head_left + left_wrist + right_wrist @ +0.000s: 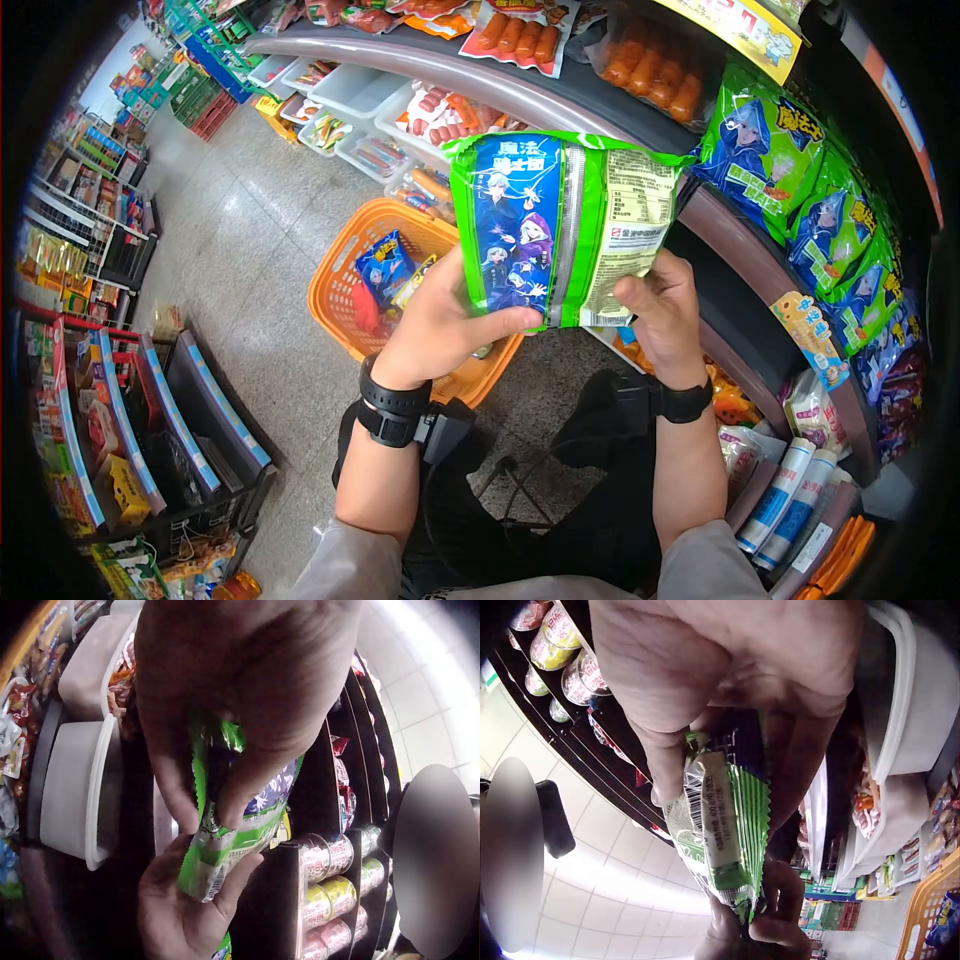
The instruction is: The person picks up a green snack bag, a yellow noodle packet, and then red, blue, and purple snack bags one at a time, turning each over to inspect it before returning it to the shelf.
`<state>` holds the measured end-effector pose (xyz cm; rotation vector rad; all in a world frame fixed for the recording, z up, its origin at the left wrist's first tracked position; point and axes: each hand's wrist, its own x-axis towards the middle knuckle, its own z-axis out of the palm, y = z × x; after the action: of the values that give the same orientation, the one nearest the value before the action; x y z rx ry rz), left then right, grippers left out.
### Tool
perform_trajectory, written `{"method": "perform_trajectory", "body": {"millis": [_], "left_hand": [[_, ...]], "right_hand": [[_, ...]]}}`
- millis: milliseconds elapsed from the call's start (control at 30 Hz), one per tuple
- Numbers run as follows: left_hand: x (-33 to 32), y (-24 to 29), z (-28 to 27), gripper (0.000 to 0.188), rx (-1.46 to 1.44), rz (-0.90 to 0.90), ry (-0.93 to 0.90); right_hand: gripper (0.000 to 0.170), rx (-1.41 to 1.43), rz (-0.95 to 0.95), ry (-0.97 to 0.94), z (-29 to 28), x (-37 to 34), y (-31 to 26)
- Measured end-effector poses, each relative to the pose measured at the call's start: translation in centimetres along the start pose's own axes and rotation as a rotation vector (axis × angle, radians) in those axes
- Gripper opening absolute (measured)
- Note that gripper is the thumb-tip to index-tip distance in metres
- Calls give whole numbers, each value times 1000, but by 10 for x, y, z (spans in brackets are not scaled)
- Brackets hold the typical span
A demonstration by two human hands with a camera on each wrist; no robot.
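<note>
Round printed tubs appear in both wrist views but not the head view. Head view, left to right: one orange basket; one left hand, thumb and fingers gripping the lower left of one glossy green packet, blue and illustrated at left, pale and text-covered at right, held up before a shelf; one right hand gripping its lower right; two blue-and-white tubes.

Short light-grey fabric sleeves and black trousers clothe the person. Behind the bare left hand is a ridged black wristband with a boxy grey device; behind the bare right hand, a black wristband with a dark boxy device.
</note>
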<state>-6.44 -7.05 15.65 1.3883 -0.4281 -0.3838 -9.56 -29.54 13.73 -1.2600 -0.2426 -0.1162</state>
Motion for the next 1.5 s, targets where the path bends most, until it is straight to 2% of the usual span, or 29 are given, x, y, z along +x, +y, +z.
{"method": "perform_trajectory", "body": {"millis": [100,200,267,300,367,400,433,500,533,567,633,667,700,767,833,900,1033,1100,1167,1367,1500], "left_hand": [[0,1,1,60,-31,-3,25],[3,-1,1,68,59,12,-11],[8,1,11,81,-168,8,125],[9,-4,7,81,-167,6,126],[12,-18,0,95,233,103,102],[12,-15,-1,95,105,45,-24],[12,-16,2,95,105,47,-27],[8,-20,12,89,-142,63,-102],[7,-21,19,82,-244,114,-87],[6,-17,17,82,-245,111,-85],[4,-10,9,74,-126,15,-45],[4,-12,9,60,-78,23,5],[4,-12,9,60,-78,24,5],[5,-10,8,49,-304,-49,88],[3,-8,8,46,-360,-54,126],[3,-9,6,44,-379,-124,89],[2,-7,9,41,-350,-139,111],[1,-7,8,42,-350,-143,109],[1,-7,7,42,-352,-136,109],[0,-13,2,50,-418,-122,158],[-4,-13,-1,55,-372,-93,162]], "right_hand": [[33,-9,1,-2,-1,0,0],[32,-38,-10,-3,1,1,-1],[29,-8,53,300,13,5,-4],[29,-6,55,299,14,7,-2],[26,-277,-87,311,15,9,1],[26,-388,-171,278,16,9,7],[35,-503,-181,249,16,9,9],[43,-621,-329,150,25,9,9],[49,-636,-284,43,29,8,3],[48,-656,-252,-78,30,7,-3],[46,-666,-287,-187,31,7,-3],[46,-666,-288,-187,28,7,-3],[44,-724,-315,-123,25,6,-2],[43,-782,-344,-60,23,6,-1],[39,-771,-293,218,24,5,-1],[38,-739,-331,251,19,8,2],[35,-1047,-512,372,0,13,-18],[37,-1390,-546,486,-11,14,-37],[40,-1612,-508,583,-23,14,-48],[50,-1917,-150,567,-34,21,-40],[50,-1933,-72,597,-36,33,-40]]}}
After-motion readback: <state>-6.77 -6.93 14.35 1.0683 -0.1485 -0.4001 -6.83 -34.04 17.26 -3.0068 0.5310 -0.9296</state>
